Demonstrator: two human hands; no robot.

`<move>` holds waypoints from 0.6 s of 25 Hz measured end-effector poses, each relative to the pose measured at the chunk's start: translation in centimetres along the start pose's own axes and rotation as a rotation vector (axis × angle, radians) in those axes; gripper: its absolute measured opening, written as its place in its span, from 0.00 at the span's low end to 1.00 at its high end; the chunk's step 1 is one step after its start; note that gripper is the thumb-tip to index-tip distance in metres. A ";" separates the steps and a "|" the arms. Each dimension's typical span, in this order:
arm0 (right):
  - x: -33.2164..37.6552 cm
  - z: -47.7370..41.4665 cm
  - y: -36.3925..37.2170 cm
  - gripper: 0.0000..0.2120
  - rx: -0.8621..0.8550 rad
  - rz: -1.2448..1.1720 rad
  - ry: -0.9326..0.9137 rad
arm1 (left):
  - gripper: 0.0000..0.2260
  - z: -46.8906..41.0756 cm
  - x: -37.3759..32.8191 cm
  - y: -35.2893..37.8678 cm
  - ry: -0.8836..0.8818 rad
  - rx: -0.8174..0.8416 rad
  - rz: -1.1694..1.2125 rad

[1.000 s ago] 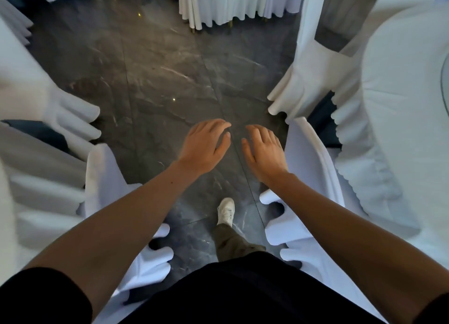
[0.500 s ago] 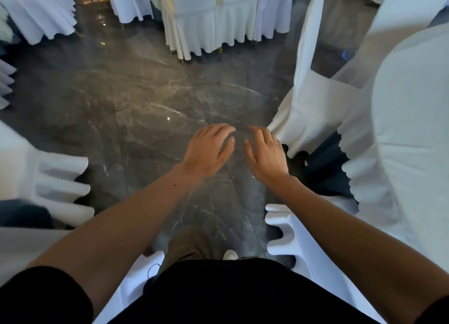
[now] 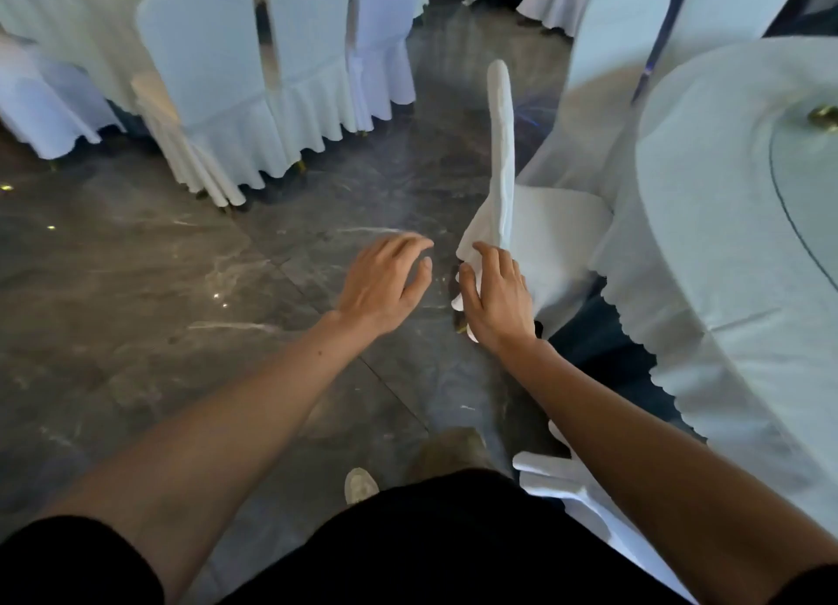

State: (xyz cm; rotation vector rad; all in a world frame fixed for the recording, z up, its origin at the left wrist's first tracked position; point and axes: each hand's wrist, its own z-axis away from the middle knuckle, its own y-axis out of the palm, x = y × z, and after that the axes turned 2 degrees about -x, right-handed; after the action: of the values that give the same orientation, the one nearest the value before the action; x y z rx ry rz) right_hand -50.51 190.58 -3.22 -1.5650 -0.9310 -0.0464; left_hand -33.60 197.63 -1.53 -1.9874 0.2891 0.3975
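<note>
A: Look, the chair (image 3: 555,228) is right in front of your right hand (image 3: 496,300).

B: Yes. You see its back from the side, thin and standing up. Its seat points to the table (image 3: 707,241) on your right.

A: Your right hand is spread out, palm down, with the fingers a little bent. It lies over the low corner of the chair's white cover.

B: White cloth shows beside your thumb. I cannot tell if your fingers touch the cloth. They are not closed round it.

A: Your left hand (image 3: 385,287) is loose and wide too. You have nothing in it.

B: It hangs over the dark floor (image 3: 136,264), just beside your right hand. It is apart from the chair.

A: The other chairs (image 3: 208,83) stand across the floor, well apart from your hands.

B: And your white shoe (image 3: 360,486) shows low down, near your body.
</note>
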 end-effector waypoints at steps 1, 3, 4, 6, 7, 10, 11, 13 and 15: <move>0.1 -1.4 0.4 0.19 -0.011 0.015 0.036 | 0.19 -1.7 1.0 0.1 0.029 0.009 0.014; -0.2 -4.6 1.4 0.19 -0.061 0.036 0.085 | 0.19 -5.1 3.1 1.1 0.108 0.030 0.019; -0.5 -6.4 1.9 0.18 -0.090 0.035 0.108 | 0.19 -6.9 4.1 1.7 0.137 0.045 0.036; -1.6 -10.5 3.0 0.18 -0.135 0.041 0.149 | 0.20 -11.4 6.4 3.4 0.162 0.071 0.077; -2.3 -12.7 3.6 0.18 -0.143 0.046 0.165 | 0.20 -13.8 7.5 4.5 0.180 0.085 0.079; -4.6 -18.9 5.3 0.19 -0.186 0.015 0.207 | 0.20 -20.5 9.7 7.6 0.245 0.110 0.051; -5.5 -20.9 5.4 0.19 -0.203 0.002 0.240 | 0.21 -22.9 10.1 8.3 0.259 0.140 0.065; -7.6 -24.6 5.4 0.18 -0.235 -0.006 0.305 | 0.21 -27.8 11.1 10.1 0.323 0.205 0.073; -9.1 -27.6 5.3 0.18 -0.253 0.021 0.324 | 0.21 -32.2 11.2 11.8 0.398 0.215 0.069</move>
State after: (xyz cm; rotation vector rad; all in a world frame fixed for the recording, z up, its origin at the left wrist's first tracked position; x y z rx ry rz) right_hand -40.73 162.81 -5.47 -1.7351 -0.6703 -0.4050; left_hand -22.89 163.18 -2.76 -1.8354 0.6256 0.0073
